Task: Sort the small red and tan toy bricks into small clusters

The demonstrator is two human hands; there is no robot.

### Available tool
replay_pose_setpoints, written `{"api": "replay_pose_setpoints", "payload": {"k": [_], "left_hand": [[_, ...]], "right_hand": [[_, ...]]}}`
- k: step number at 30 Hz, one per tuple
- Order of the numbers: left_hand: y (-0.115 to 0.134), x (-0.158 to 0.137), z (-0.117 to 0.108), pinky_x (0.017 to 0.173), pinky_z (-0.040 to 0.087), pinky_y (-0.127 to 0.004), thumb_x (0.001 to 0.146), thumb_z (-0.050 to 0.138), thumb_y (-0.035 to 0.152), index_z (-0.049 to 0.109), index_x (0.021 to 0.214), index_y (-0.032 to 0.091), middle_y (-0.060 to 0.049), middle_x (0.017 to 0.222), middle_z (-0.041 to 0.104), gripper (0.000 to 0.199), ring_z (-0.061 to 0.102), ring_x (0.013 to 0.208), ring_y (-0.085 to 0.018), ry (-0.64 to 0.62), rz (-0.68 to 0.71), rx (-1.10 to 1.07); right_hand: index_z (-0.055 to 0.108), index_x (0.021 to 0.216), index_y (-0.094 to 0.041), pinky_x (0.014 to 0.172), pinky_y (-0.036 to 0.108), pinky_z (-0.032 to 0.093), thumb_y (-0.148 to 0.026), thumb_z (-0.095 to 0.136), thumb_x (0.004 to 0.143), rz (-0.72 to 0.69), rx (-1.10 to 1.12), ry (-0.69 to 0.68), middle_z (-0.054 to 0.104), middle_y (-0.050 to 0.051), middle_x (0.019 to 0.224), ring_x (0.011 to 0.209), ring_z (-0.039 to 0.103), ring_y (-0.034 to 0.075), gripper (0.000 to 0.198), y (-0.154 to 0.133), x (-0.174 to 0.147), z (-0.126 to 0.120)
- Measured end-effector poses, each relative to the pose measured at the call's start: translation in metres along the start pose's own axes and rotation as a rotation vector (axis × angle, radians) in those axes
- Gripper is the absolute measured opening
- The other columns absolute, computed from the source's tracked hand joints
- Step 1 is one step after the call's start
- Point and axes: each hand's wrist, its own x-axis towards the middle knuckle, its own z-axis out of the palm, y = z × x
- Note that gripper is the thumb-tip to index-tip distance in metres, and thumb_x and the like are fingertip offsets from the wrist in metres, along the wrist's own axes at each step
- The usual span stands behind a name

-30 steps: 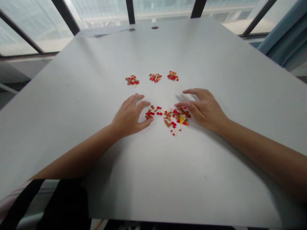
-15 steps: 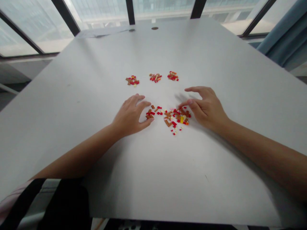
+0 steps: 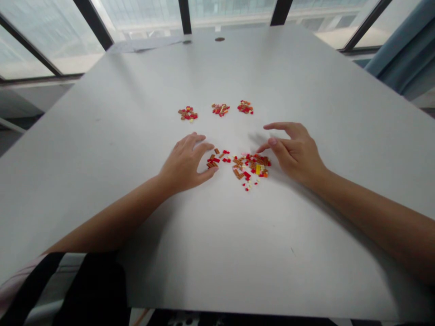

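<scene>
Small toy building bricks in red, brown, orange, yellow and cream lie on the white table. My left hand [image 3: 185, 160] rests at the left of a small cluster of bricks [image 3: 213, 161], its thumb and index finger spread around that cluster and nothing visible in its grasp. Right of it spreads a larger loose brick pile [image 3: 252, 166]. My right hand [image 3: 296, 147] hovers at that pile's upper right edge, fingers apart, one fingertip close above the bricks. Whether that fingertip touches a brick I cannot tell.
Farther back, three small brick heaps stand in a row: a left heap [image 3: 188, 114], a middle heap [image 3: 220, 110] and a right heap [image 3: 245, 107]. The white table [image 3: 217, 244] reaches to windows. A blue curtain [image 3: 404, 50] hangs at the right.
My right hand has shifted slightly to the right, uncovering a bit more of the larger pile's upper edge. My left hand stays where it was.
</scene>
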Motion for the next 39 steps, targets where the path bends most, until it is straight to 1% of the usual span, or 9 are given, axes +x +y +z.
{"api": "replay_pose_setpoints", "payload": {"k": [5, 11, 13, 20, 25, 30, 33, 36, 39], "left_hand": [[0.001, 0.0, -0.001, 0.123, 0.041, -0.061, 0.096, 0.064, 0.048, 0.066, 0.133, 0.016, -0.022, 0.146, 0.062, 0.049, 0.053, 0.147, -0.041, -0.009, -0.002, 0.001], [0.001, 0.001, -0.002, 0.122, 0.041, -0.061, 0.096, 0.065, 0.045, 0.065, 0.134, 0.018, -0.021, 0.148, 0.061, 0.047, 0.053, 0.145, -0.04, -0.026, -0.014, -0.021], [0.0, 0.001, -0.002, 0.122, 0.042, -0.06, 0.096, 0.065, 0.044, 0.065, 0.134, 0.017, -0.021, 0.147, 0.062, 0.047, 0.054, 0.145, -0.04, -0.024, -0.01, -0.021], [0.001, 0.001, -0.002, 0.123, 0.042, -0.059, 0.096, 0.064, 0.046, 0.066, 0.135, 0.016, -0.022, 0.147, 0.062, 0.049, 0.053, 0.146, -0.04, -0.025, -0.003, 0.0], [0.001, 0.001, -0.003, 0.122, 0.042, -0.059, 0.097, 0.063, 0.047, 0.066, 0.134, 0.016, -0.022, 0.146, 0.063, 0.049, 0.053, 0.146, -0.04, -0.026, 0.0, 0.002], [0.001, 0.001, -0.003, 0.122, 0.042, -0.058, 0.097, 0.062, 0.047, 0.066, 0.134, 0.016, -0.021, 0.146, 0.063, 0.048, 0.054, 0.146, -0.039, -0.027, 0.0, 0.0], [0.001, 0.001, -0.003, 0.123, 0.042, -0.058, 0.097, 0.061, 0.047, 0.066, 0.134, 0.015, -0.021, 0.146, 0.063, 0.049, 0.054, 0.146, -0.04, -0.026, 0.001, 0.002], [0.001, 0.001, -0.002, 0.124, 0.041, -0.058, 0.097, 0.062, 0.047, 0.066, 0.134, 0.016, -0.021, 0.146, 0.063, 0.048, 0.053, 0.146, -0.04, -0.027, -0.004, -0.003], [0.001, 0.001, -0.003, 0.124, 0.04, -0.059, 0.097, 0.062, 0.046, 0.066, 0.134, 0.017, -0.021, 0.146, 0.063, 0.047, 0.053, 0.147, -0.04, -0.024, -0.001, -0.014]], "right_hand": [[0.082, 0.085, -0.031, 0.109, 0.06, 0.049, -0.052, 0.036, 0.112, 0.076, -0.043, 0.047, 0.075, 0.009, 0.129, 0.122, 0.069, 0.032, 0.058, 0.002, -0.001, -0.001], [0.084, 0.092, -0.032, 0.111, 0.057, 0.05, -0.054, 0.044, 0.109, -0.071, 0.038, -0.083, 0.072, 0.008, 0.138, 0.128, 0.066, 0.032, 0.049, -0.001, 0.0, -0.002], [0.084, 0.094, -0.032, 0.112, 0.056, 0.05, -0.052, 0.045, 0.109, -0.086, 0.054, -0.083, 0.072, 0.008, 0.14, 0.129, 0.066, 0.032, 0.047, -0.003, 0.0, -0.004], [0.077, 0.067, -0.028, 0.107, 0.056, 0.051, -0.048, 0.04, 0.112, -0.018, 0.005, 0.052, 0.079, 0.007, 0.122, 0.117, 0.072, 0.03, 0.061, -0.002, -0.002, -0.008], [0.079, 0.074, -0.029, 0.105, 0.052, 0.051, -0.051, 0.039, 0.112, -0.077, 0.011, -0.046, 0.078, 0.007, 0.129, 0.118, 0.071, 0.028, 0.06, -0.003, -0.001, -0.006], [0.074, 0.064, -0.027, 0.105, 0.054, 0.048, -0.051, 0.032, 0.112, -0.004, -0.077, 0.036, 0.08, 0.01, 0.121, 0.113, 0.073, 0.03, 0.068, -0.01, 0.001, -0.016], [0.072, 0.067, -0.026, 0.091, 0.052, 0.05, -0.056, 0.026, 0.111, 0.109, -0.199, -0.025, 0.081, 0.014, 0.103, 0.098, 0.074, 0.033, 0.07, -0.008, 0.003, -0.025], [0.074, 0.079, -0.026, 0.073, 0.044, 0.049, -0.057, 0.032, 0.108, 0.208, -0.189, -0.148, 0.078, 0.011, 0.082, 0.079, 0.072, 0.029, 0.059, -0.001, 0.005, -0.03], [0.072, 0.076, -0.026, 0.067, 0.039, 0.048, -0.052, 0.042, 0.104, 0.174, -0.108, -0.232, 0.077, 0.009, 0.078, 0.07, 0.07, 0.024, 0.049, -0.001, 0.007, -0.029]]}}
